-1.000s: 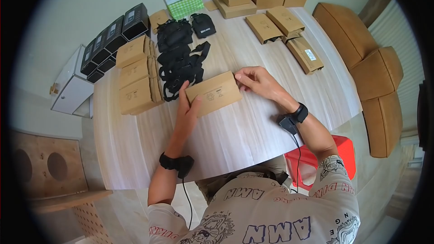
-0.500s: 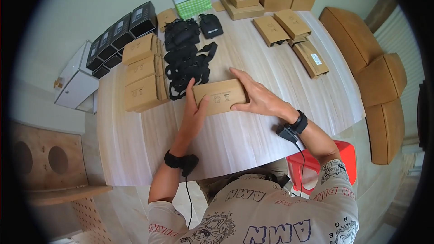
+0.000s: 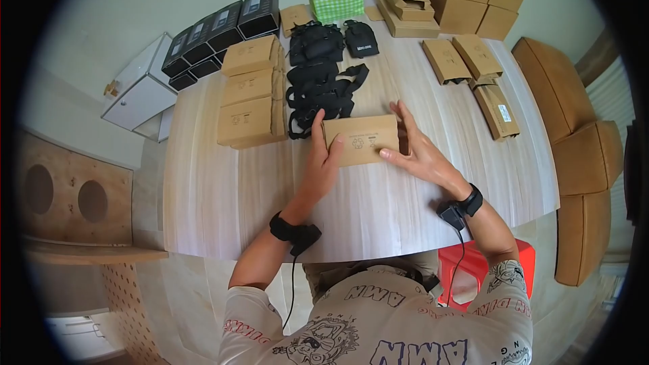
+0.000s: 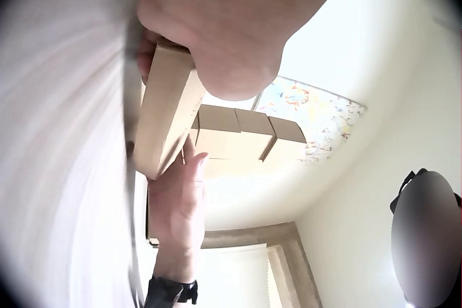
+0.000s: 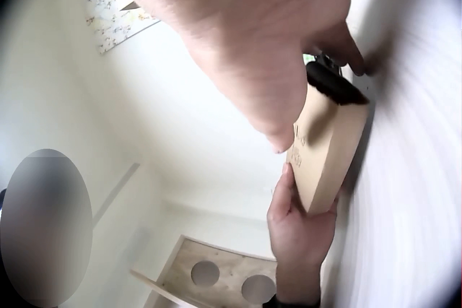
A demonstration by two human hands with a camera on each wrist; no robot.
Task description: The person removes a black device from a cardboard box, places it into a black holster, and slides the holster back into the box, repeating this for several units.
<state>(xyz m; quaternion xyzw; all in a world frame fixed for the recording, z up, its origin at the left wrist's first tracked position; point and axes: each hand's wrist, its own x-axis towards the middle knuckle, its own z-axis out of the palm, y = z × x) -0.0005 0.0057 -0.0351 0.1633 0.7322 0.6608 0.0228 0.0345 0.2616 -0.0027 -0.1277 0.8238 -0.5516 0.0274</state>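
At your far left stand black boxes [image 3: 226, 27], then stacked brown cartons [image 3: 249, 88] and black strapped pouches [image 3: 313, 72]. Your left hand [image 3: 320, 167] grips the left end of the printed box [image 3: 362, 136], thumb on its printed face, over the middle of the bench [image 3: 378, 216]. Your right hand [image 3: 426, 157] spreads loosely around its right end. Farther right lie three flat cartons [image 3: 477, 59].

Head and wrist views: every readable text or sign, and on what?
"AMN", as it appears in the head view: shirt.
Recycling-arrows sign: held cardboard box; print beside it too small.
Red lettering, shirt sleeve: folded, not reliably readable.
Too small or blurred: black pouch, white label on far-right box, black boxes.
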